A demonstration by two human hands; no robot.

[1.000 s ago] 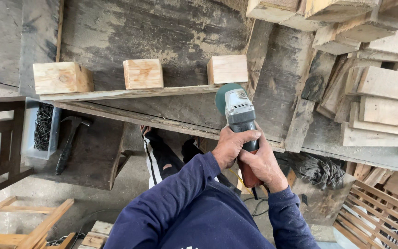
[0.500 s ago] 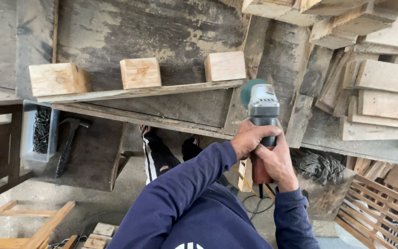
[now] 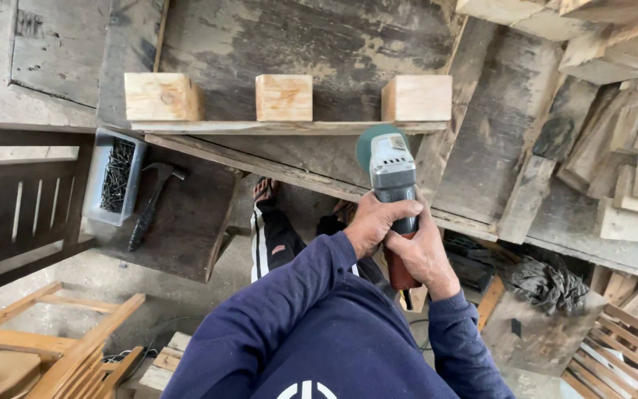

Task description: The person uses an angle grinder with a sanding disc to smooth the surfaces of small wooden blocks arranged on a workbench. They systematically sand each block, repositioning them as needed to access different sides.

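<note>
Your right hand [image 3: 424, 255] wraps the red rear handle of the angle grinder [image 3: 393, 193], and your left hand [image 3: 375, 222] clamps its grey body; both grips are closed tight. The grinder's long axis runs away from you, disc end pointing at the plank [image 3: 275, 128], just below the right-hand wooden block [image 3: 416, 97].

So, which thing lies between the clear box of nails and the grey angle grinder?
A black hammer lies on the dark board there, head view.

Grey angle grinder [image 3: 393, 177] with teal disc guard, upright at frame centre, head just below the right-hand pale wooden block [image 3: 416, 97].
</note>
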